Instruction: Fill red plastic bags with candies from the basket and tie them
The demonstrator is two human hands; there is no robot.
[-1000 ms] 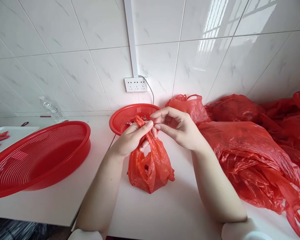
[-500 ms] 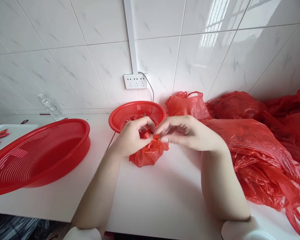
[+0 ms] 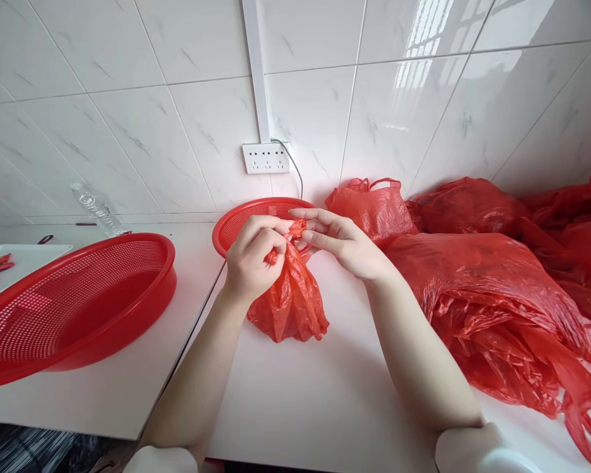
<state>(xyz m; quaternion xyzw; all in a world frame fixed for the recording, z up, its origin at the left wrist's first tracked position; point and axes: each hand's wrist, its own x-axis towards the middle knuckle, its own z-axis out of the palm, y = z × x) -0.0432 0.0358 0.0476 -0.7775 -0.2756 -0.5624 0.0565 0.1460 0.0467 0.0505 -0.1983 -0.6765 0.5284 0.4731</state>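
Observation:
A small red plastic bag hangs bunched at its neck over the white table, its lower part full and rounded. My left hand is closed round the gathered neck, with a bit of red plastic poking out of the fist. Fingers and thumb of my right hand pinch the twisted top of the same bag from the right. Just behind both hands sits a round red basket, partly hidden by them.
A large red basket stands at left, near a white tray with red packets and a clear bottle. Red plastic bags pile up along the right. A socket strip is on the tiled wall.
The bag's neck is now drawn up and gathered, and its body looks taller. My left hand has closed round it, while my right hand has moved up slightly at the top.

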